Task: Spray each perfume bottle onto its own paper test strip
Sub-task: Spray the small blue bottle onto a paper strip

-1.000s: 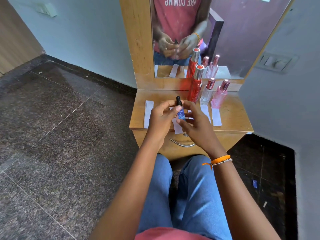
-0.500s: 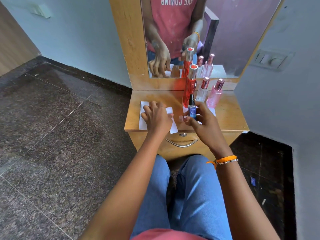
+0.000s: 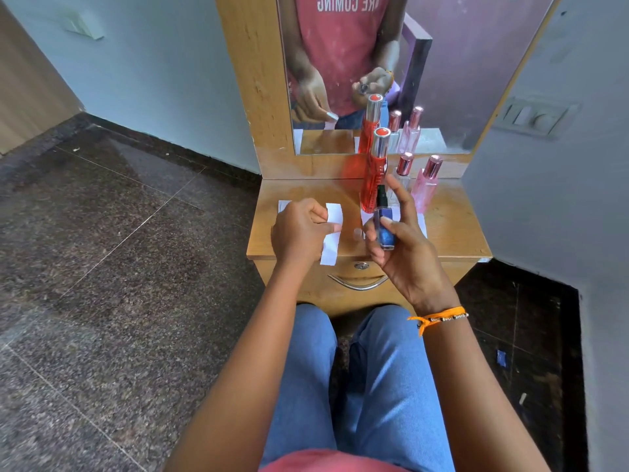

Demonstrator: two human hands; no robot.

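One cam only, head-worn, wide-angle w/ edges bowed. Looks fwd and steeply down over the person's lap at a small wooden bench [image 3: 452, 233] set against the wall. Close range: both forearms run up from the bottom edge, hands land mid-frame over the benchtop. Mirror [image 3: 442, 80] at the top faces back at the cam, giving a reversed 2nd look at the hands and torso. Floor fills the left, wall the right.

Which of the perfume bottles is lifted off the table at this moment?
The small blue bottle with the black sprayer: the right hand grips it above the table edge. The tall red bottle and both pink-capped bottles stand on the table.
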